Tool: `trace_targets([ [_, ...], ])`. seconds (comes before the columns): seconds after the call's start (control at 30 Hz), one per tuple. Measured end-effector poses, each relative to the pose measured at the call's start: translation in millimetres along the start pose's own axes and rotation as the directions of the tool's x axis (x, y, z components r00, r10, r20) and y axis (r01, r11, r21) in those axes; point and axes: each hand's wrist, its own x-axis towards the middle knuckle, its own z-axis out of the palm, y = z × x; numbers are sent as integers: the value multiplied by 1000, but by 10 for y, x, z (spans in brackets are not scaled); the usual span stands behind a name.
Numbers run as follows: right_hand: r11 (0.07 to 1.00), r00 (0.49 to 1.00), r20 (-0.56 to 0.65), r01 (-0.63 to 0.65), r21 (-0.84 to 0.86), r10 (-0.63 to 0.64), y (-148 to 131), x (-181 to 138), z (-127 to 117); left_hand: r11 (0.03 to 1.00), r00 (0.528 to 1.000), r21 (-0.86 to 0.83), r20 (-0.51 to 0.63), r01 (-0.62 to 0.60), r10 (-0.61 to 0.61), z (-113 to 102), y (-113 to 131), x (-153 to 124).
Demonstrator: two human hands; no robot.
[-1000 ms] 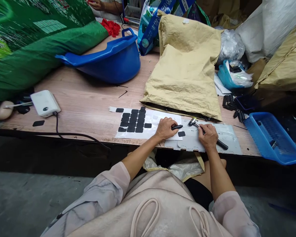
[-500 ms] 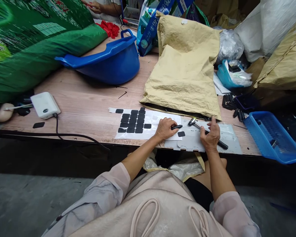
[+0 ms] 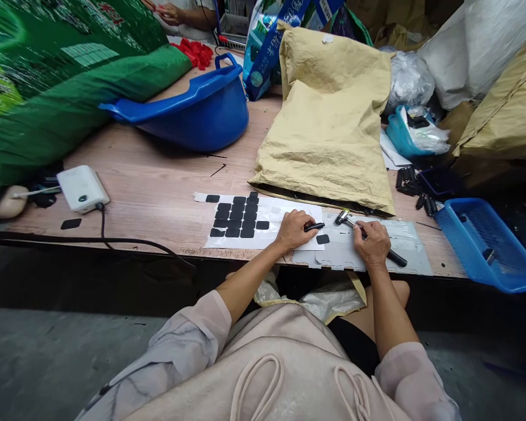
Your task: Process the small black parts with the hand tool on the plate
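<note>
My left hand (image 3: 293, 228) is closed around a thin black rod-like part (image 3: 314, 226) whose tip points right. Just below that tip a single black pad (image 3: 322, 239) lies on a grey sheet (image 3: 403, 257). My right hand (image 3: 371, 242) is wrapped on the black handle of a small hammer (image 3: 344, 217), whose metal head rests on the grey sheet. Left of my left hand a white backing sheet (image 3: 284, 206) carries several black rectangular pads (image 3: 239, 215).
A tan woven sack (image 3: 333, 123) lies behind the hands. A blue basin (image 3: 193, 111) and green bags (image 3: 61, 88) sit at the back left. A white box (image 3: 82, 187) with a cable stands left, a blue tray (image 3: 486, 245) right. Another person's hands (image 3: 169, 9) show at the top.
My right hand lifted its fingers off the hammer handle half a second ago, then closed on it again. My left hand has stayed put.
</note>
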Motion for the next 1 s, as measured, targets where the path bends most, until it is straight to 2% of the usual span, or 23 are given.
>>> trace_targets([
  [0.17, 998, 999, -7, -30, 60, 31, -32, -4, -36, 1000, 1000, 1, -9, -8, 8, 17, -13, -4],
  [0.3, 988, 987, -133, -76, 138, 94, -62, -28, -80, 1000, 1000, 1, -11, -8, 8, 17, -13, -6],
  [0.43, 996, 974, -228, 8, 90, 13, -77, -49, -122, 1000, 1000, -2, -5, -6, 6, 2, -1, -7],
  [0.63, 995, 985, -150, 81, -65, -90, -62, -94, -123, 1000, 1000, -1, 2, 1, -1, -13, 10, -14],
  [1.0, 995, 989, -122, 81, -62, -88, -79, -85, -129, 1000, 1000, -2, 5, 0, 0, -17, 23, -24],
])
